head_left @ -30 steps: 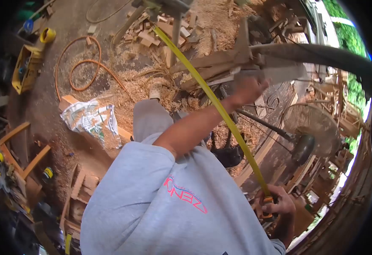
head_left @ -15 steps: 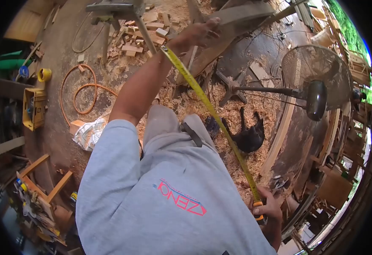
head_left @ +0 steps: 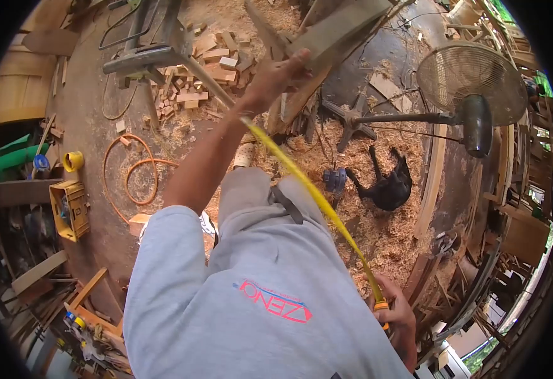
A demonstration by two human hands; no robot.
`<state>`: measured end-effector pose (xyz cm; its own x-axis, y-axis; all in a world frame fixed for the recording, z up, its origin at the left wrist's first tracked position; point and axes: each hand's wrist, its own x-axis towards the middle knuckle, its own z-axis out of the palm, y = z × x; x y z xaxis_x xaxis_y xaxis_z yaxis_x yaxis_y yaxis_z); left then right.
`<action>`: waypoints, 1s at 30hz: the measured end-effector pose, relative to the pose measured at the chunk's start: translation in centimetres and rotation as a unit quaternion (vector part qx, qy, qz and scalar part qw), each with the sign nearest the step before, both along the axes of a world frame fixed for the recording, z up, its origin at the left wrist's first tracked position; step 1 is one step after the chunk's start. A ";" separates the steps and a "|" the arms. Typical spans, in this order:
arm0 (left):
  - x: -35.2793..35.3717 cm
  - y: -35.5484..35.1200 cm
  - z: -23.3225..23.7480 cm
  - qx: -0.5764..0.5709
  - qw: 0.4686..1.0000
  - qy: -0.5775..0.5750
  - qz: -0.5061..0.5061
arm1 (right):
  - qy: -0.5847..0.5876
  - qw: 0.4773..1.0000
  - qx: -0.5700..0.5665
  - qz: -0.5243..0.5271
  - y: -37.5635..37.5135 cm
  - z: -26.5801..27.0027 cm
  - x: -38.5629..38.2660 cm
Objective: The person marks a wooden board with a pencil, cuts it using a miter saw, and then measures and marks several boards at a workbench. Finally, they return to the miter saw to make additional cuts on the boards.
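As my left hand (head_left: 276,72) reaches the plank (head_left: 343,28) at 12 o'clock, grip unclear, the tape (head_left: 308,187) slackens. My right hand (head_left: 398,319) stays clamped on it.

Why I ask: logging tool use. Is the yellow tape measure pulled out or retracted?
Pulled out: the yellow tape measure blade spans from right hand to left forearm.

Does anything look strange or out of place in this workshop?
Yes. A black dog lies sprawled in the sawdust close beside the yellow measuring tape stretched between the left hand and right hand, an odd spot amid the work.
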<state>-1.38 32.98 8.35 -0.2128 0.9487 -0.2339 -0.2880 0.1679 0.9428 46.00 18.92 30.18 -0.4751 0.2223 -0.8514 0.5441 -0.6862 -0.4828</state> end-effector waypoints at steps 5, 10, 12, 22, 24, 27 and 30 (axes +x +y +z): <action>-2.3 -0.4 -0.9 0.015 0.994 0.055 -0.097 | -0.023 0.997 0.017 -0.071 -0.1 2.0 -5.0; -7.9 -0.5 2.2 0.045 0.989 0.085 -0.110 | -0.139 0.975 0.011 -0.174 -1.3 -0.1 -4.6; -9.9 0.2 2.3 0.077 0.996 0.022 -0.041 | -0.186 0.953 0.006 -0.240 -4.2 -2.5 -2.3; -11.7 10.7 -3.7 0.005 0.944 0.247 0.220 | -0.403 0.894 -0.051 -0.189 -12.6 -7.6 0.3; -10.6 12.1 -6.7 0.041 0.934 0.260 0.241 | -0.414 0.887 -0.062 -0.192 -13.6 -7.6 0.1; -9.0 12.6 -9.1 0.013 0.950 0.215 0.227 | -0.425 0.879 -0.075 -0.201 -15.1 -7.6 0.2; -9.2 13.0 -10.6 0.022 0.950 0.182 0.252 | -0.429 0.874 -0.088 -0.211 -17.0 -7.7 0.1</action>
<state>-10.55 45.96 -2.20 -0.7019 0.7121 -0.0196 0.0254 0.0526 0.9983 46.14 1.95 22.48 0.4485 0.0527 -0.8923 0.3338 -0.9359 0.1125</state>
